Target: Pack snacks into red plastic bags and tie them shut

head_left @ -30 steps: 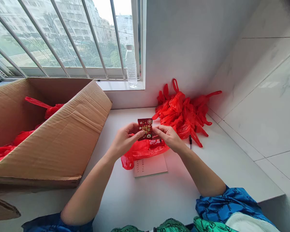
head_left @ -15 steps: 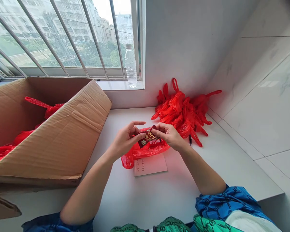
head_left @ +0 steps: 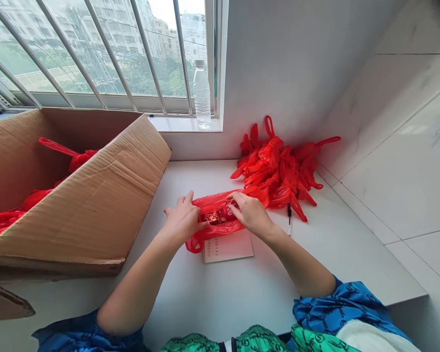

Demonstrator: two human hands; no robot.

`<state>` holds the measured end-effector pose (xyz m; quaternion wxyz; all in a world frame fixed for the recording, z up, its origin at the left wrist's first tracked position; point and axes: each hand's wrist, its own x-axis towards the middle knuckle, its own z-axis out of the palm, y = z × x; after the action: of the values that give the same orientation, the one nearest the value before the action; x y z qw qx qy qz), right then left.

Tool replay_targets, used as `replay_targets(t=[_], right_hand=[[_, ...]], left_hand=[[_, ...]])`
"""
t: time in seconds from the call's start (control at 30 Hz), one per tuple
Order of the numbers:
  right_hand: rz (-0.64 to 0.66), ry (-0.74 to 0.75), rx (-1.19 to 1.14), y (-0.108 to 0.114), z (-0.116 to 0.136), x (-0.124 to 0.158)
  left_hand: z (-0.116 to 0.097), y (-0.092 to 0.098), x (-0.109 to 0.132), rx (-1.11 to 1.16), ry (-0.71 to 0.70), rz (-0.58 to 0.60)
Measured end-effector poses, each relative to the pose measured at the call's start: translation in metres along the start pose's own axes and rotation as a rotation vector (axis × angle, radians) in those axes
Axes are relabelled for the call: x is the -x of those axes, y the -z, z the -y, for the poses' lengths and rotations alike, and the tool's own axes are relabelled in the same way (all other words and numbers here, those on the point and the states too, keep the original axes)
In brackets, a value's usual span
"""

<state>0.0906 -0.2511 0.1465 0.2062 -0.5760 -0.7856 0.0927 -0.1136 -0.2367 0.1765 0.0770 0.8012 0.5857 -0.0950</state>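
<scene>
From where I stood, the person's two bare hands were working on a thin red plastic carrier bag [head_left: 220, 230], which lay flat on a white counter [head_left: 205, 303], its near edge just over the top of a sheet of handwritten paper [head_left: 229, 247]. Through the film showed a small dark-red and gold printed packet [head_left: 214, 217], sitting inside the bag just above that sheet. The left hand [head_left: 183, 220] was spread wide, its fingers fanned out and the thumb stretched along the bag's left end, apparently holding nothing. The right hand [head_left: 251, 213] lay on the bag's right part with its fingers curved down over the film; I could not tell whether they pinched it or only pressed.

The bag looked very light, limp and slippery, likely to slide and crumple under any loose touch. The packet seemed flat and a little stiffer, so its edges, felt through the film, looked the surest place to take hold. A heap of similar red bags [head_left: 278, 171] lay well beyond the sheet.
</scene>
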Motion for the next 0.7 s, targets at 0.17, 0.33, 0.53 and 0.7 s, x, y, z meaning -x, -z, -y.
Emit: replay_targets(t=[0.17, 0.33, 0.53, 0.7], right_hand=[[0.286, 0.048, 0.256, -0.006, 0.005, 0.006], [0.494, 0.024, 0.370, -0.011, 0.003, 0.010], [0.470, 0.054, 0.337, -0.018, 0.003, 0.010], [0.370, 0.125, 0.269, -0.014, 0.006, 0.009]], left_hand=[[-0.002, -0.009, -0.007, -0.044, -0.026, 0.062], [-0.006, -0.018, -0.011, -0.073, -0.042, 0.085], [-0.010, -0.023, -0.012, -0.096, -0.040, 0.069], [-0.005, -0.009, -0.006, -0.018, -0.059, 0.001]])
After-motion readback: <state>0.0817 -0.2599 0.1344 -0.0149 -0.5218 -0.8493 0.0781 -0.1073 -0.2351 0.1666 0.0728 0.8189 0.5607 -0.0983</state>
